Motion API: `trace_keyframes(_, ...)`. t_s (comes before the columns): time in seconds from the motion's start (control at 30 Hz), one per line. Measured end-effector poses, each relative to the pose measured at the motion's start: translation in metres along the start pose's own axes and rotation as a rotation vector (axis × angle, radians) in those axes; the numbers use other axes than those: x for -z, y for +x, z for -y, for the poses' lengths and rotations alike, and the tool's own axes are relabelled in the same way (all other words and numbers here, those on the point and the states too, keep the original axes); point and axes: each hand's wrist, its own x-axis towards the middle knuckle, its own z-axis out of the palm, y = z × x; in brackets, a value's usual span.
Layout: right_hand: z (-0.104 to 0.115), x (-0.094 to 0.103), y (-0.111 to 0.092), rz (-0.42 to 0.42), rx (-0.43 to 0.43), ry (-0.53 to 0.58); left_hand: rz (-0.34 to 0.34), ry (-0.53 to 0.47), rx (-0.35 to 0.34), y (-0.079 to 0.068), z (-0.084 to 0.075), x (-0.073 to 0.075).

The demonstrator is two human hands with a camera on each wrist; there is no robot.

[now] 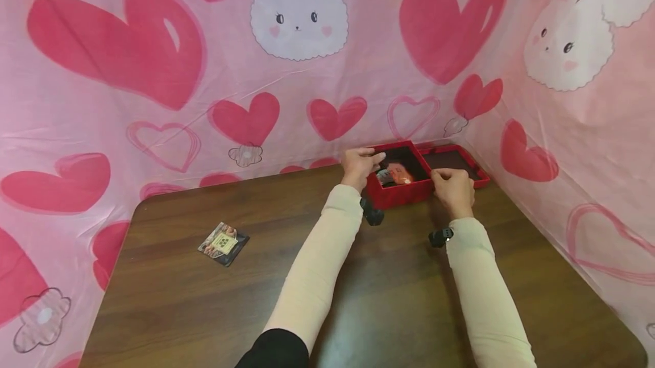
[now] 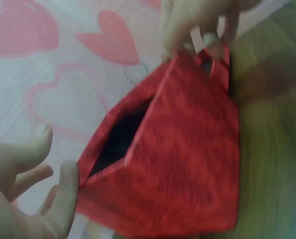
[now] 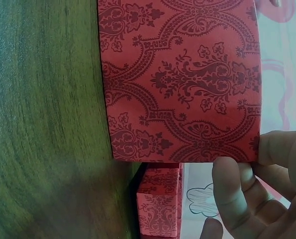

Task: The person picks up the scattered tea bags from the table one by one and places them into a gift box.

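Observation:
A red patterned box (image 1: 404,194) with a dark inside sits at the back right of the table. In it lies a shiny, partly orange item (image 1: 399,173), its kind unclear. My left hand (image 1: 357,166) is at the box's left side, its fingers fairly straight; in the left wrist view a finger touches the box corner, while others stand apart from it. At the front right corner, my right hand (image 1: 454,190) pinches the box between thumb and fingers, as the right wrist view (image 3: 267,184) also shows. Right behind that hand lies the red lid (image 1: 481,177), dark inside up.
On the left of the brown wooden table (image 1: 169,300) lies a small flat square packet (image 1: 223,244) with a printed picture and a pale label. Pink cloth with hearts and rabbits (image 1: 299,21) hangs close along the back and right table edges.

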Motion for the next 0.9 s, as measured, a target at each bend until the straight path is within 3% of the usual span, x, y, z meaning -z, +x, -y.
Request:
trace_keyframes(0.1,0.001,-0.001,0.001,-0.004,0.006,0.007,0.050,0.076,-0.041,0.002,0.000,0.012)
trace_keyframes(0.2,0.001,0.000,0.002,-0.017,0.006,0.011,0.093,0.076,-0.071,0.005,-0.005,0.023)
trace_keyframes(0.27,0.000,0.000,0.002,-0.014,0.002,0.012,0.121,0.070,-0.075,0.006,-0.010,0.032)
trace_keyframes(0.5,-0.002,0.002,0.000,-0.001,-0.018,0.011,0.244,0.183,-0.069,0.001,-0.019,0.074)
trace_keyframes(0.7,-0.002,0.004,0.004,-0.020,-0.015,0.016,0.232,0.194,-0.081,-0.007,-0.024,0.106)
trace_keyframes(0.9,-0.003,0.001,0.001,0.012,-0.005,0.023,0.241,0.274,-0.083,-0.015,-0.026,0.141)
